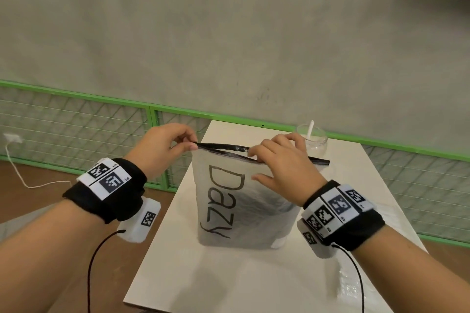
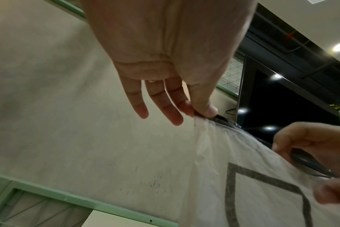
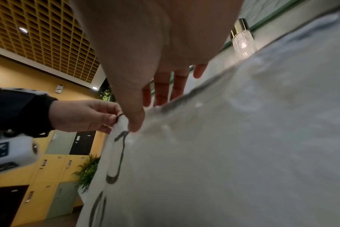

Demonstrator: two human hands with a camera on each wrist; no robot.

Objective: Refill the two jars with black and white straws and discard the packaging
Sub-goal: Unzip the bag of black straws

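Note:
A white bag (image 1: pixel 241 206) lettered "Dazy", with a black top rim, stands upright on the white table (image 1: pixel 229 282). My left hand (image 1: pixel 170 146) pinches the rim's left corner between thumb and forefinger; the left wrist view shows that pinch (image 2: pixel 202 112) with the other fingers loose. My right hand (image 1: pixel 277 168) pinches the near rim at mid-width, fingers inside the mouth and thumb on the front face (image 3: pixel 134 122). The mouth is slightly parted. Behind the bag a clear glass jar (image 1: pixel 314 138) holds one white straw (image 1: pixel 310 128). The bag's contents are hidden.
Behind the table runs a green-framed wire fence (image 1: pixel 76 124) against a grey wall. Crinkled clear plastic (image 1: pixel 353 284) lies at the table's near right edge. A white cable (image 1: pixel 23 175) trails on the brown floor at left.

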